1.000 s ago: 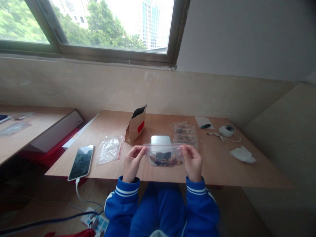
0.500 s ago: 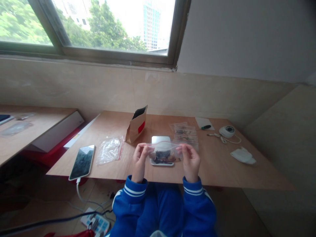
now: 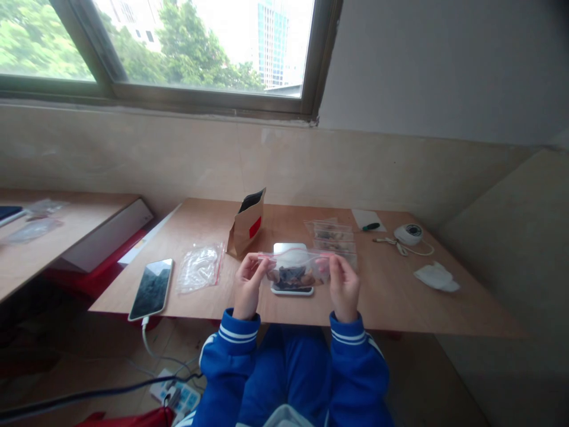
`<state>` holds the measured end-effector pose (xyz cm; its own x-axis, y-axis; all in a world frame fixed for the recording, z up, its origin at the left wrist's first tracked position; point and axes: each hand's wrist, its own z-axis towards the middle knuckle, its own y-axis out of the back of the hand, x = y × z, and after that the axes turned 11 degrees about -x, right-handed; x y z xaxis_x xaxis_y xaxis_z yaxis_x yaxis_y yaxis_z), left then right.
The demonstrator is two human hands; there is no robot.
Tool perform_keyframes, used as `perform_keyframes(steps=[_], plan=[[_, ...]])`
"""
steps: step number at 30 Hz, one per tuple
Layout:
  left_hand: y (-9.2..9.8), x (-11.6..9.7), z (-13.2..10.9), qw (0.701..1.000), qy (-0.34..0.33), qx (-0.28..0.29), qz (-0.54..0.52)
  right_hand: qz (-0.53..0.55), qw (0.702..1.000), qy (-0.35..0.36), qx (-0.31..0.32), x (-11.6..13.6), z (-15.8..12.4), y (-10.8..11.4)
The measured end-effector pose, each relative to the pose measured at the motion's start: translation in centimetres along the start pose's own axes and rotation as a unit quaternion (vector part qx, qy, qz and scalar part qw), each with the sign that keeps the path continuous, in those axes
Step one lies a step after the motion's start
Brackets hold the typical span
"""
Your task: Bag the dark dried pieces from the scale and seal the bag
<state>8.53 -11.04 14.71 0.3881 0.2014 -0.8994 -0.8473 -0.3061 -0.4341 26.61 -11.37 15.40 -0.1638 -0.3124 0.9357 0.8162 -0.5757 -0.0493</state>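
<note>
We see a phone (image 3: 152,289) at the worktop's (image 3: 400,296) near left corner, its cable hanging off the front edge. Right of it lies an empty clear zip bag (image 3: 199,268), then a brown paper pouch (image 3: 246,224) standing open further back. Left hand (image 3: 247,286) pinches the left top corner of a small zip bag (image 3: 295,270) with dark bits inside; right hand (image 3: 344,287) pinches its right top corner, both grips closed on it. The bag hangs above the front edge, over a flat silver scale (image 3: 290,267). Behind lie filled bags (image 3: 334,238) in a row. Toward the far right corner: a pen (image 3: 370,226), a white round device (image 3: 408,233), a white mask (image 3: 436,277) nearer the right edge.
</note>
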Motion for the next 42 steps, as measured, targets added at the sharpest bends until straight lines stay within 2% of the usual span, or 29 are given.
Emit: perform_keyframes(steps=[8,14,17,21,25,28,36,42], plan=[[0.4,-0.5,-0.2,0.995,-0.072,-0.038,0.056,-0.009,0.998,0.053,-0.044,-0.4,-0.3,0.0],[-0.2,-0.7,-0.8,0.987,-0.117,-0.079,0.073,0.008,0.995,0.069,-0.067,0.1,-0.4,-0.2],[-0.6,-0.5,-0.9,0.991,-0.094,-0.082,0.051,0.031,0.997,0.047,-0.051,0.2,-0.5,-0.5],[-0.6,-0.2,-1.0,0.999,-0.041,-0.021,0.009,0.099,0.995,-0.010,-0.011,0.1,-0.5,-0.8],[-0.4,0.2,-1.0,0.997,-0.061,-0.011,0.041,0.118,0.990,-0.064,0.045,-0.4,-0.5,-0.6],[-0.4,0.3,-1.1,0.996,-0.065,-0.013,0.055,0.108,0.987,-0.097,0.062,-0.9,-0.5,-0.3],[-0.3,0.3,-1.2,0.995,-0.069,-0.025,0.069,0.065,0.990,-0.101,0.074,-1.2,-0.7,-0.2],[-0.1,-0.2,-1.1,0.991,-0.083,-0.042,0.097,0.037,0.997,-0.034,0.066,-1.0,-0.7,-0.1]])
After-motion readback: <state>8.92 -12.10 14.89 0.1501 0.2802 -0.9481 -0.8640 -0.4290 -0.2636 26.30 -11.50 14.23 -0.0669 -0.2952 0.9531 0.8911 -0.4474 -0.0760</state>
